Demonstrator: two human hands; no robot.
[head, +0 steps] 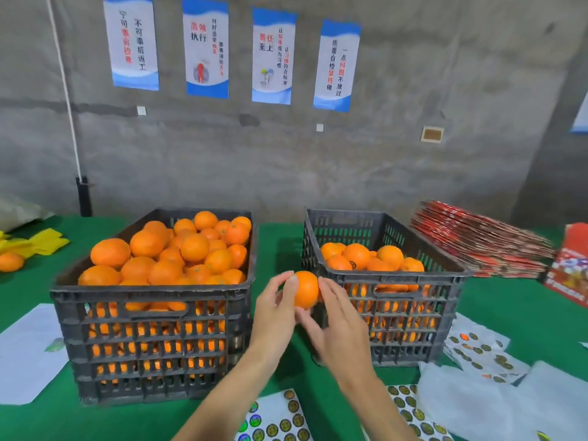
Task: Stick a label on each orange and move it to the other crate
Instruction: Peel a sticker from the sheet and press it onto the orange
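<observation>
Labelling step. Your left hand (276,308) grips orange (306,289) between crates; right hand (342,326) fingers curled against it, prob. pressing label. Next: drop into right crate (413,283).

Light is even and fairly bright, with no hard glare. Soft shadows lie on the green table (509,313) between the crates (152,300). The right hand (337,326) is motion-blurred. Wide-angle bending curves the wall (445,173) and posters (205,46) toward the edges; corners look soft.
</observation>
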